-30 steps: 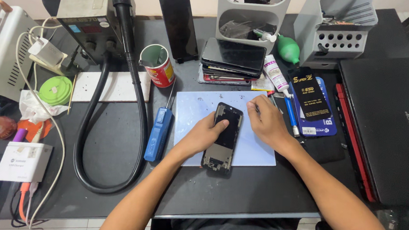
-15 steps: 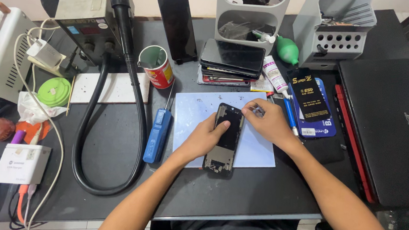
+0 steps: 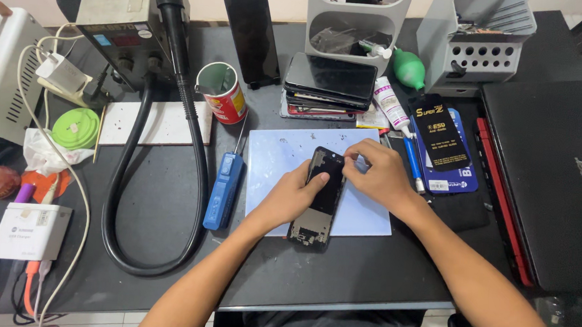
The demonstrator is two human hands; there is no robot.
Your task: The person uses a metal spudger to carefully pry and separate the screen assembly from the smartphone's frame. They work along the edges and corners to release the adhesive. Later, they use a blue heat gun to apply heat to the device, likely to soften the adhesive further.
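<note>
Honestly, the risk is a slip: the left hand (image 3: pixel 295 196) curls loosely over the side of the opened phone (image 3: pixel 321 198) lying across the pale blue mat (image 3: pixel 278 156), while the right hand (image 3: pixel 375 176) pinches at its top edge, and a hard pry could skid it towards the table (image 3: pixel 365 271) front. Room is tight, with the blue screwdriver (image 3: pixel 224 189) just left and the dark packets (image 3: pixel 442 143) near on the right.
</note>
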